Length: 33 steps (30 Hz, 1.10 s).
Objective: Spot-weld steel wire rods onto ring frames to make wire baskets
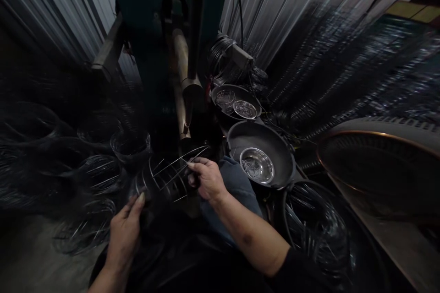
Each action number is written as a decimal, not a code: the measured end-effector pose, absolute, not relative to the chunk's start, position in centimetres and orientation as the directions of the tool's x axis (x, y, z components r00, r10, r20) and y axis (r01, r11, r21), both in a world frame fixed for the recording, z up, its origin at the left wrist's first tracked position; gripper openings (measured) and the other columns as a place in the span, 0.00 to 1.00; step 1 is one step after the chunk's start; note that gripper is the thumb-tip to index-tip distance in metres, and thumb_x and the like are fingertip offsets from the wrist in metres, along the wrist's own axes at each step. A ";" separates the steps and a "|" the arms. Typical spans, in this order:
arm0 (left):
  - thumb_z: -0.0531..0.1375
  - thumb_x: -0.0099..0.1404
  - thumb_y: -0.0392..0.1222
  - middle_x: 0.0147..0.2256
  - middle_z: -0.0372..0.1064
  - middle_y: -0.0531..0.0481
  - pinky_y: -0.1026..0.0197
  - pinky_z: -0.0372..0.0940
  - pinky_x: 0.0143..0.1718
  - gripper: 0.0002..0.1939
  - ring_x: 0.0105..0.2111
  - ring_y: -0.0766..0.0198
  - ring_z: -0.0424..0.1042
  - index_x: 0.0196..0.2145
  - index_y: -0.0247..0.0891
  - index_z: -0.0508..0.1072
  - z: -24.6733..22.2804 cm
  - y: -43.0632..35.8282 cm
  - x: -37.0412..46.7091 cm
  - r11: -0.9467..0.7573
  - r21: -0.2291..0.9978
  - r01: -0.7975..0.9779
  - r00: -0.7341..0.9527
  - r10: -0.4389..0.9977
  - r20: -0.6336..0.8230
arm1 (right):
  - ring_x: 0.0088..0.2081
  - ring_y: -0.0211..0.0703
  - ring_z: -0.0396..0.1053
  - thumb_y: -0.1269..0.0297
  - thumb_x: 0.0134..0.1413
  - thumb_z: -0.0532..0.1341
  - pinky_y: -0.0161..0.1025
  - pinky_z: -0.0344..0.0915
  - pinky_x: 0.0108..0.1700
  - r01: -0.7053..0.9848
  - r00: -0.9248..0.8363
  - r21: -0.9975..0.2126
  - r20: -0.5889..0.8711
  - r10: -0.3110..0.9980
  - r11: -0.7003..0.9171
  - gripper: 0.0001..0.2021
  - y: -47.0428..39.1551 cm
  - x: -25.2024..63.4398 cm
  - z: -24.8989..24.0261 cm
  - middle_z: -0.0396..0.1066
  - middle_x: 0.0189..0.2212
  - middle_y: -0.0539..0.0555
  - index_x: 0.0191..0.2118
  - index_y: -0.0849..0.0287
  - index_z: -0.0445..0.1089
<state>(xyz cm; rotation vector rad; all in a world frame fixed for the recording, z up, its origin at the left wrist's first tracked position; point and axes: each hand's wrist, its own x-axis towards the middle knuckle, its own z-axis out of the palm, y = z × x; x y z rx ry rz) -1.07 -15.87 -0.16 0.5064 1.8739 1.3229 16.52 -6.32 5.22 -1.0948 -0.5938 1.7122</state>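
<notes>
A frame of thin metal wires (167, 175) is held between my hands, in front of a welding-type machine with two brass-coloured cylindrical arms (191, 88). My left hand (129, 222) pinches the frame's near left side with thumb and fingers. My right hand (206, 176) is closed at the frame's right side, thumb and index finger together on a thin wire. The wires cross near its fingertips, and the far ends fade into the dark.
Right of my right hand, a black pan (282, 158) holds a metal bowl (265, 171) of small pieces. Behind it stands another pan (220, 94). Wire bundles (319, 219) lie lower right. Several round wire baskets (99, 174) stand at left. A large round rim (364, 133) is at right.
</notes>
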 end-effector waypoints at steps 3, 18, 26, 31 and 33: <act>0.62 0.56 0.59 0.46 0.72 0.44 0.49 0.60 0.56 0.26 0.50 0.51 0.69 0.48 0.41 0.76 0.1 -15.7 -2.3 0.245 0.887 0.392 -0.570 0.822 0.024 | 0.11 0.31 0.57 0.63 0.31 0.66 0.29 0.48 0.13 -0.405 -0.111 -0.838 -0.351 0.930 -0.364 0.09 -6.7 16.7 5.1 0.67 0.14 0.47 0.21 0.61 0.68; 0.57 0.64 0.47 0.42 0.73 0.45 0.52 0.60 0.39 0.17 0.42 0.52 0.67 0.48 0.42 0.75 4.3 -9.6 4.3 -0.222 0.353 0.909 0.120 0.950 0.290 | 0.11 0.30 0.56 0.62 0.31 0.67 0.29 0.49 0.13 -0.426 -0.060 -0.839 -0.347 0.936 -0.338 0.10 -6.5 19.0 4.9 0.65 0.13 0.46 0.22 0.62 0.68; 0.56 0.63 0.43 0.40 0.72 0.41 0.50 0.59 0.38 0.18 0.41 0.49 0.65 0.49 0.36 0.75 6.2 -7.8 4.2 -0.265 0.120 0.957 0.200 0.900 0.388 | 0.11 0.31 0.58 0.60 0.32 0.70 0.29 0.49 0.11 -0.455 -0.065 -0.805 -0.396 0.916 -0.380 0.14 -5.3 18.8 5.8 0.67 0.16 0.48 0.23 0.63 0.69; 0.56 0.63 0.42 0.39 0.71 0.41 0.49 0.58 0.38 0.18 0.41 0.49 0.64 0.49 0.34 0.74 6.8 -7.1 3.8 -0.304 0.099 0.948 0.235 0.873 0.428 | 0.11 0.32 0.59 0.60 0.33 0.70 0.29 0.50 0.11 -0.464 -0.060 -0.806 -0.385 0.921 -0.367 0.14 -4.8 18.7 6.3 0.68 0.15 0.48 0.23 0.63 0.70; 0.55 0.64 0.43 0.38 0.71 0.41 0.50 0.58 0.38 0.18 0.40 0.49 0.64 0.48 0.34 0.75 6.9 -6.7 3.6 -0.306 0.109 0.946 0.234 0.874 0.426 | 0.11 0.32 0.59 0.60 0.32 0.70 0.29 0.50 0.11 -0.465 -0.060 -0.805 -0.387 0.920 -0.369 0.13 -4.6 18.6 6.3 0.67 0.15 0.48 0.24 0.63 0.70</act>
